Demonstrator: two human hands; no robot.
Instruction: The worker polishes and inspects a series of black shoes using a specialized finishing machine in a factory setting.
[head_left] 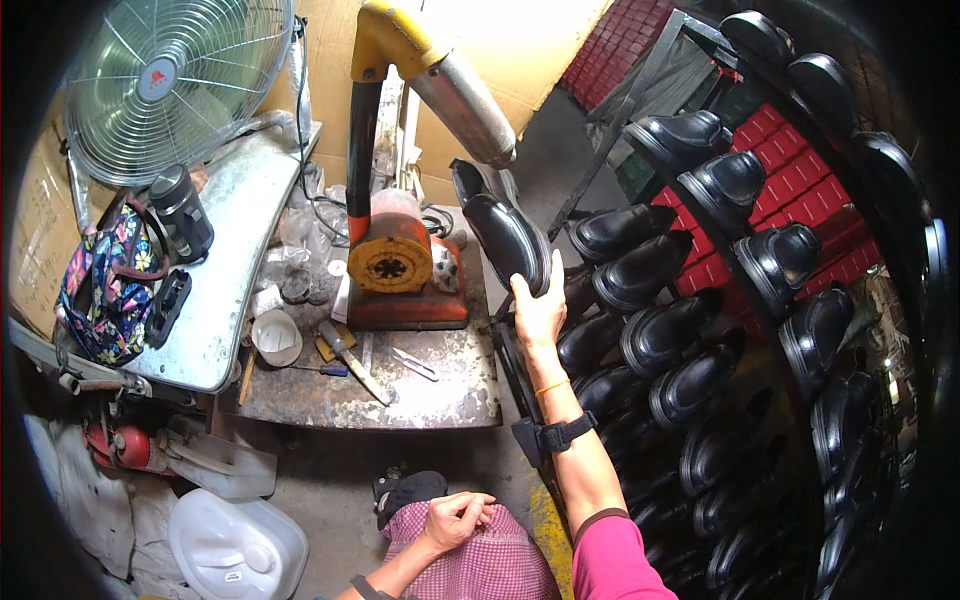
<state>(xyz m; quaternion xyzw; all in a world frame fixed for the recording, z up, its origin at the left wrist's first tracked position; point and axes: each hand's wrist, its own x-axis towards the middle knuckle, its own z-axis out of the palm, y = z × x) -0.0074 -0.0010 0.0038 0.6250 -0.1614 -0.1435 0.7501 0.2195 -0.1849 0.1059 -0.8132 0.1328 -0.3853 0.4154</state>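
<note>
My right hand (540,312) is stretched out ahead, its thumb and fingers wrapped round the toe end of a glossy black leather shoe (506,238). The shoe's opening points away from me, just below the metal barrel (467,108) of a yellow-topped stand machine (395,262). On my lap, over a pink checked cloth (470,562), lies my left hand (458,520) with its fingers curled in. Nothing shows in that hand.
Racks of black shoes (665,330) stand close on the right, red boxes (775,150) behind. The worn workbench (455,395) bears a knife (355,365), a small blade (414,364) and a white cup (277,338). A fan (165,80), flask (182,213) and floral bag (105,285) are left.
</note>
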